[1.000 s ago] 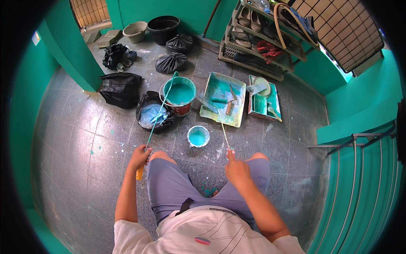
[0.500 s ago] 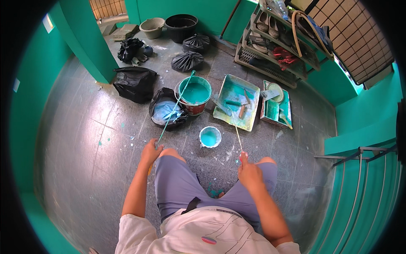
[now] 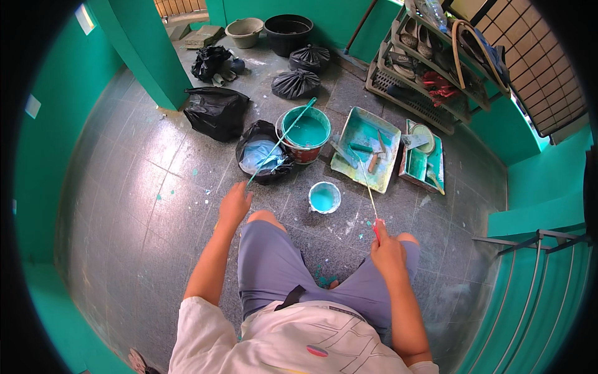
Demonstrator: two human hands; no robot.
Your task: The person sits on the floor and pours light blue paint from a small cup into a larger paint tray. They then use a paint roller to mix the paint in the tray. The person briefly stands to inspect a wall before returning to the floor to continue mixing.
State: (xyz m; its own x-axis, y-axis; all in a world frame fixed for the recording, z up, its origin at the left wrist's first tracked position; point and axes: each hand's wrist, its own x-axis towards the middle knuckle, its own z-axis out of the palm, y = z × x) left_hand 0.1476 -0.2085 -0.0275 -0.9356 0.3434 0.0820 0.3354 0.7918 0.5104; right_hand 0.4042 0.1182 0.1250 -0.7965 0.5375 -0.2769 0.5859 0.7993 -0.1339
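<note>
My left hand point(image 3: 235, 204) is closed round the near end of a long, thin teal-stained rod point(image 3: 271, 151). The rod slants away to the right, over an open black bag with pale blue plastic point(image 3: 260, 156) and across a paint bucket point(image 3: 305, 132) of teal paint. In my right hand point(image 3: 387, 252) is the red handle of a thin-rod paint roller point(image 3: 371, 196). Its rod reaches to a paint-smeared tray point(image 3: 386, 181), where a teal roller sleeve point(image 3: 361, 148) and a brown-handled scraper point(image 3: 374, 163) lie. A small tub of teal paint point(image 3: 323, 198) stands between my hands.
Right of the tray sits a smaller paint tray point(image 3: 430, 163) with a brush and a round lid. Tied black bags point(image 3: 296, 84) and basins point(image 3: 288, 34) stand behind. A shoe rack point(image 3: 423, 75) fills the far right; a metal rail point(image 3: 529, 240) is nearer.
The view has shifted, so the scene sits further right. My left hand has gone slightly forward and its rod's far end a little to the right. The right hand keeps its hold.
</note>
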